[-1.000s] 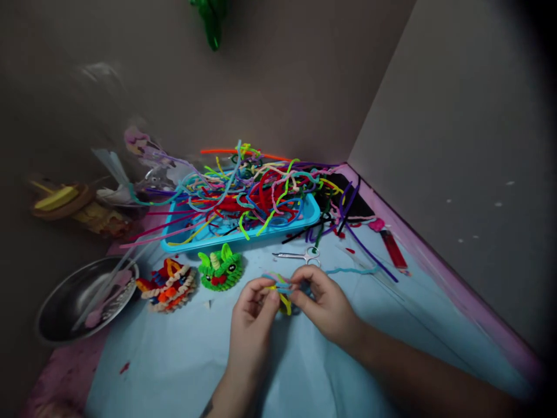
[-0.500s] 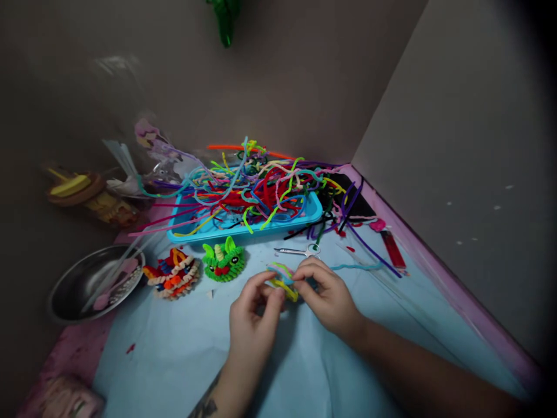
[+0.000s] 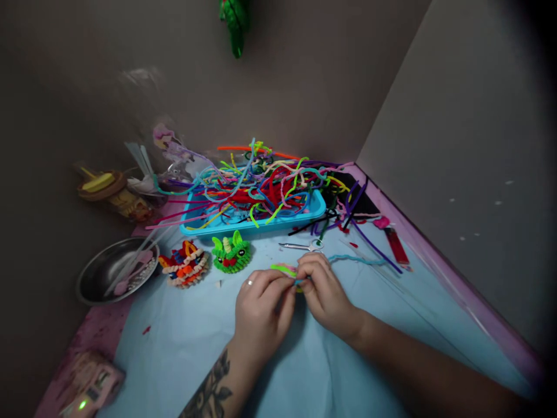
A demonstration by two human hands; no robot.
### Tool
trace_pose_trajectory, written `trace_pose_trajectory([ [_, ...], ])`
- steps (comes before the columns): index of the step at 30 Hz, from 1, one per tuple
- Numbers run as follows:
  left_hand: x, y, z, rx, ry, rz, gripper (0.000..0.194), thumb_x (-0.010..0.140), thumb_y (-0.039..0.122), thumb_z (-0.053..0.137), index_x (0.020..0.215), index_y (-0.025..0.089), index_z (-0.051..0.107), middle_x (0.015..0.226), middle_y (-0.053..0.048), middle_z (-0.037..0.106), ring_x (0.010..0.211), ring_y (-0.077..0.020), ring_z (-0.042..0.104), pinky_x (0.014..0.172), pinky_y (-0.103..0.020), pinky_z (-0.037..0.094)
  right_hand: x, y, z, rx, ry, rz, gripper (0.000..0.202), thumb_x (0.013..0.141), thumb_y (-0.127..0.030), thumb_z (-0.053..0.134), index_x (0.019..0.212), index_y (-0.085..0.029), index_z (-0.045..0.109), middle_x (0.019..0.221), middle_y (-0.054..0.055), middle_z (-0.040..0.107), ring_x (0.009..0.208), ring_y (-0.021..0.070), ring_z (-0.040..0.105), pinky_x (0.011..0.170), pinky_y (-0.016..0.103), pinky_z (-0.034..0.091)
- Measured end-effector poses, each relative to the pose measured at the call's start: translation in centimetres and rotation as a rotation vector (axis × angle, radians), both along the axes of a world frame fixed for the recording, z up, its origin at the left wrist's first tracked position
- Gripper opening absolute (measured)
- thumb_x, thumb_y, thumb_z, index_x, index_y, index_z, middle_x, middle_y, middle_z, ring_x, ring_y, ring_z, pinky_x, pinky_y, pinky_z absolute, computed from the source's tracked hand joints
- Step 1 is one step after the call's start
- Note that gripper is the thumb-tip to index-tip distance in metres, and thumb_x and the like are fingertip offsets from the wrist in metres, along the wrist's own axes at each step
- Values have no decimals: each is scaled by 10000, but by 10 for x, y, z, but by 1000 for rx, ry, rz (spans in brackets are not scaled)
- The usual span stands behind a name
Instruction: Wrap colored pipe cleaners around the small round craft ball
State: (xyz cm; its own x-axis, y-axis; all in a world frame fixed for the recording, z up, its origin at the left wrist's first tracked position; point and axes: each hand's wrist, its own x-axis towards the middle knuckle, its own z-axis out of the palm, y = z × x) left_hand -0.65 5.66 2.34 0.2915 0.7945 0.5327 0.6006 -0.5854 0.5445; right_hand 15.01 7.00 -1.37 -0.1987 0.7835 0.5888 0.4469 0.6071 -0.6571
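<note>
A small piece of bent pipe cleaners (image 3: 284, 269), striped yellow-green, pink and blue, is pinched between my two hands over the blue sheet. My left hand (image 3: 263, 305) is closed on its near side, a ring on one finger. From the right, my right hand (image 3: 324, 293) is closed on it too, fingertips almost touching the left ones. Most of the piece is hidden behind my fingers. A light blue pipe cleaner (image 3: 357, 259) runs out to the right beyond my right hand. Just past the hands lie small scissors (image 3: 300, 247).
A blue tray (image 3: 252, 227) heaped with coloured pipe cleaners stands at the back. Left of my hands sit a green pipe-cleaner head (image 3: 232, 253) and an orange-red one (image 3: 184, 265). A metal bowl (image 3: 100, 267) is further left; a red lighter (image 3: 396, 247) lies right.
My left hand has turned over, its back now upward, and its fingers have closed in toward the right hand. More of the piece is covered. The view has shifted slightly left.
</note>
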Motion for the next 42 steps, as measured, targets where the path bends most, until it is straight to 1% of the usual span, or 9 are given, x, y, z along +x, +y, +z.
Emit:
trace_pose_trajectory([
  [7, 4, -6, 3, -40, -6, -8, 172, 801, 101, 557, 947, 179, 606, 931, -79, 640, 918, -188, 607, 813, -330, 494, -1, -1, 2, 7, 26, 50, 150, 862, -78, 408, 895, -215, 460, 869, 52, 504, 874, 211, 488, 780, 393, 437],
  [14, 1, -8, 6, -109, -89, -23, 144, 810, 103, 554, 904, 187, 625, 876, -64, 640, 860, -171, 621, 772, -306, 512, 1, -3, 5, 35, 49, 75, 184, 864, -60, 416, 951, -212, 474, 868, 45, 509, 859, 199, 484, 781, 383, 421],
  [19, 1, -8, 7, -153, -83, -38, 182, 802, 141, 590, 973, 187, 632, 949, -81, 650, 936, -189, 616, 829, -325, 510, 0, -3, 4, 9, 70, 63, 207, 870, -53, 405, 978, -211, 482, 878, 46, 503, 860, 195, 484, 773, 370, 424],
  [27, -1, -7, 4, -148, -100, -41, 164, 838, 104, 530, 944, 184, 627, 881, -66, 636, 834, -150, 620, 742, -258, 516, 0, -2, 5, 9, 81, 82, 203, 871, -55, 417, 972, -213, 496, 863, 44, 517, 850, 194, 488, 760, 364, 430],
  [32, 1, -5, 3, -110, -20, -4, 149, 861, 101, 493, 904, 187, 607, 880, -62, 642, 818, -149, 617, 716, -252, 512, 0, -2, 7, 34, 86, 88, 218, 872, -55, 419, 981, -219, 513, 860, 43, 534, 849, 194, 502, 767, 366, 436],
  [36, 2, -4, 3, -58, 13, 18, 140, 866, 99, 480, 888, 186, 587, 873, -62, 648, 813, -155, 620, 692, -253, 511, 0, -2, 7, -24, 76, 37, 202, 874, -95, 449, 1018, -214, 527, 893, 55, 547, 888, 205, 512, 785, 373, 441],
  [39, 2, -4, 3, -54, 12, 22, 136, 867, 101, 479, 892, 187, 581, 872, -61, 644, 812, -155, 616, 692, -255, 508, 1, -2, 7, -50, 88, 8, 143, 863, -112, 482, 948, -214, 537, 858, 45, 541, 863, 202, 521, 769, 367, 447],
  [42, 1, -4, 3, -88, 1, 20, 145, 864, 100, 476, 898, 189, 585, 878, -61, 639, 823, -158, 610, 709, -264, 504, 0, -2, 8, -56, 104, 24, 130, 857, -104, 489, 890, -218, 540, 823, 33, 538, 832, 192, 529, 748, 354, 455],
])
